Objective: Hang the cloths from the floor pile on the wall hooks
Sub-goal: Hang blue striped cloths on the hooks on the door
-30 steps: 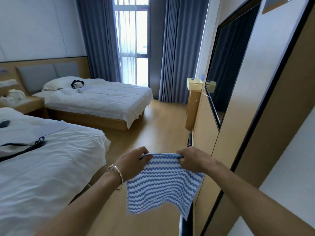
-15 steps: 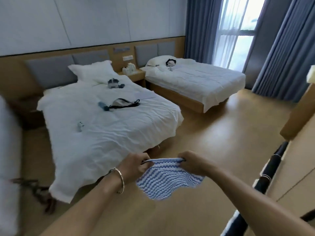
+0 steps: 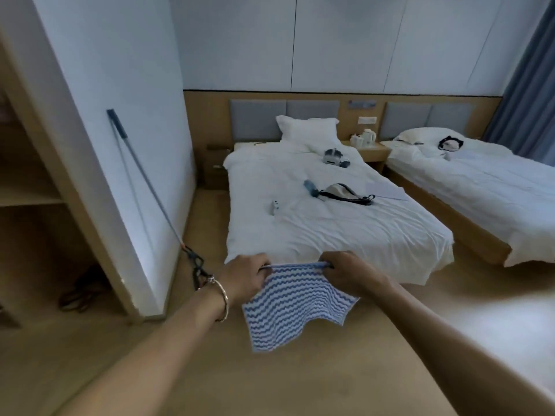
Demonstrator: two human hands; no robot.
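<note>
A blue-and-white zigzag striped cloth (image 3: 295,307) hangs in front of me, above the wooden floor. My left hand (image 3: 247,279), with a bangle at the wrist, grips its top left corner. Its top right corner is gripped by my right hand (image 3: 345,273), and the top edge is stretched between the two. The cloth's lower part droops and curls toward me. No wall hooks and no floor pile show in this view.
A white bed (image 3: 330,223) with small items on it stands just beyond my hands, a second bed (image 3: 480,187) to its right. A long-handled tool (image 3: 144,178) leans on the white wall at left. Shoes (image 3: 81,291) lie in an open closet at far left.
The view has swung left from the TV wall and window across the beds toward the closet wall. Both hands keep their grip on the cloth's top corners.
</note>
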